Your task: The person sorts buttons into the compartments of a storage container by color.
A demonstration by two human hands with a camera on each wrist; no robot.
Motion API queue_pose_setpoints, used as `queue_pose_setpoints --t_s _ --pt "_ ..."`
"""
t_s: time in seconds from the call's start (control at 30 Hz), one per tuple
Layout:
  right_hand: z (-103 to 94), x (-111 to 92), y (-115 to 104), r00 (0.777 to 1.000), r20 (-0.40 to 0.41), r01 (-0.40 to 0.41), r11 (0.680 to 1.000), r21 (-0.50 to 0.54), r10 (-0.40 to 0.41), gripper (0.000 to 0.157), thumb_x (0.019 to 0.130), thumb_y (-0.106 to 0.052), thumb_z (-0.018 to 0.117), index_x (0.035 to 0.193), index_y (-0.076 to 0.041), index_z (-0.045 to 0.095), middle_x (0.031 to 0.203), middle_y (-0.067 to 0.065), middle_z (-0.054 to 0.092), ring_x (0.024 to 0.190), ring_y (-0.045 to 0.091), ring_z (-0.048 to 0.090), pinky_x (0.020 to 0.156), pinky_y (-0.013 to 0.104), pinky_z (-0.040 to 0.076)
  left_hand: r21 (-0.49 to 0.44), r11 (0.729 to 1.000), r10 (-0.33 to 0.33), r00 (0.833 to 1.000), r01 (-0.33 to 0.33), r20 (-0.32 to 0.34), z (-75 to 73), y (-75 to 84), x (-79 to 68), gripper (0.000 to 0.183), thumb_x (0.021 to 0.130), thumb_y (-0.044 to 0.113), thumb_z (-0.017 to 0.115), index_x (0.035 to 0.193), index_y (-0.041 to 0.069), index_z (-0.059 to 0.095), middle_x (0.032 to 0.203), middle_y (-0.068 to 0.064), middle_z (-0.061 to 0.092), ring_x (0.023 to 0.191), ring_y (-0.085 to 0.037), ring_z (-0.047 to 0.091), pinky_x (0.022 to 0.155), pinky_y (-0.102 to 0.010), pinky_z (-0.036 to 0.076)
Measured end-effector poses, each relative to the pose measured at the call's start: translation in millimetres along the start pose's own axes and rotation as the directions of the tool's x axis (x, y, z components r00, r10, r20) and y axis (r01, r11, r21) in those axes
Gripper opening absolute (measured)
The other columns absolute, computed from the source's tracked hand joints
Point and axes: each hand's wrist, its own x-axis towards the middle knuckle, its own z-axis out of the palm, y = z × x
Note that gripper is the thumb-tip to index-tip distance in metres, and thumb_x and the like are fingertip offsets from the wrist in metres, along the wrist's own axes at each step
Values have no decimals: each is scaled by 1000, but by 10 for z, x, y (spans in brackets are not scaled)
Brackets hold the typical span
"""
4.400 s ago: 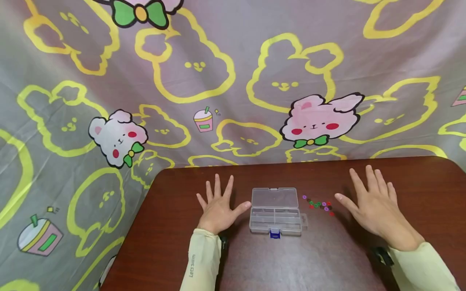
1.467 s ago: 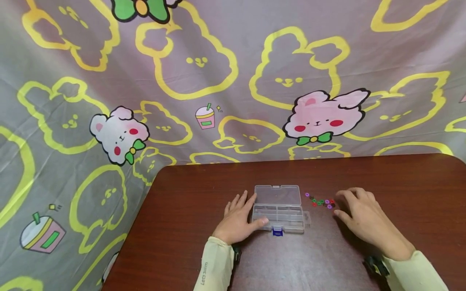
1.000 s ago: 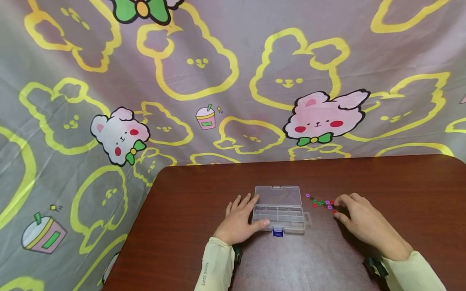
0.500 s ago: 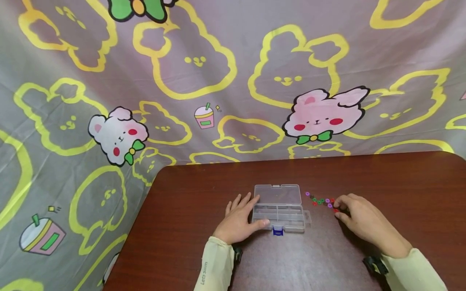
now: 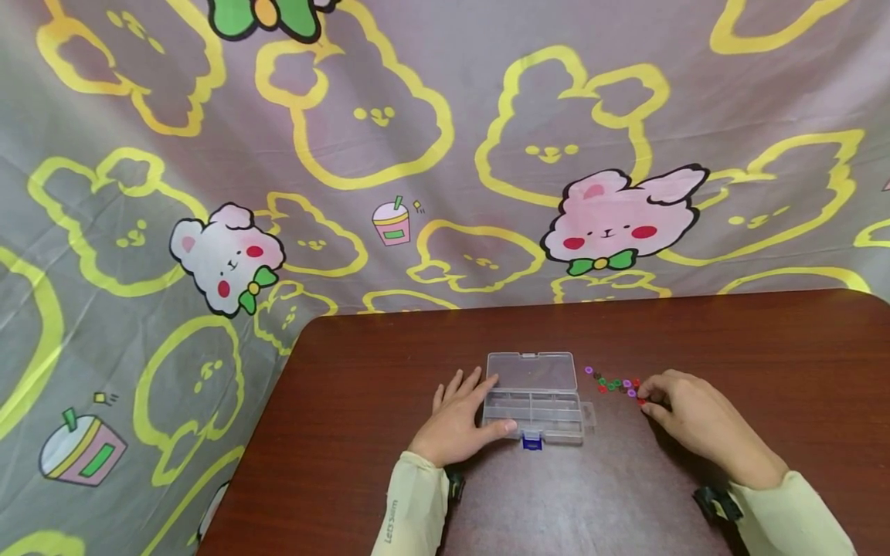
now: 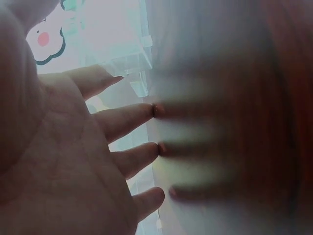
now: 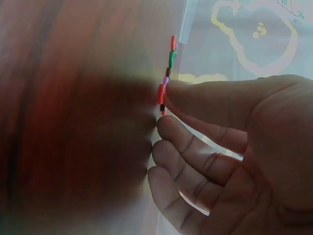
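A clear plastic compartment box (image 5: 535,374) stands with its lid folded back, its blue latch (image 5: 532,442) at the front. My left hand (image 5: 453,426) rests at its left side, thumb over the front compartments, index fingertip by the lid; the fingers look spread and fairly straight in the left wrist view. To the right of the box lie several small rings (image 5: 615,384) in purple, green, red and dark colours. At their right end my right hand (image 5: 702,421) pinches a red ring (image 7: 161,94) between thumb and index finger, low at the table. The other fingers are bent, their tips near the tabletop.
A dark reddish-brown wooden table (image 5: 389,347) carries everything. Behind it and to the left hangs a grey curtain (image 5: 417,93) with cartoon bears and rabbits. A clear tab (image 5: 589,415) juts from the right side of the box.
Both hands were spread flat on the table earlier. My left hand has moved right onto the box; my right hand has come left, and its thumb and index finger have closed on the red ring.
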Motion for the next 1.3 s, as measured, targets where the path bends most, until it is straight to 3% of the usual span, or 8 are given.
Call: queue_pose_setpoints --t_s 1.3 --pt "-16 65 76 1000 13 -15 1000 4 15 13 82 -9 80 79 -17 70 72 -10 61 65 9 54 57 35 45 23 999 -28 999 28 -24 26 37 15 84 85 65 69 154 25 43 165 -8 25 153 -35 12 120 -63 10"
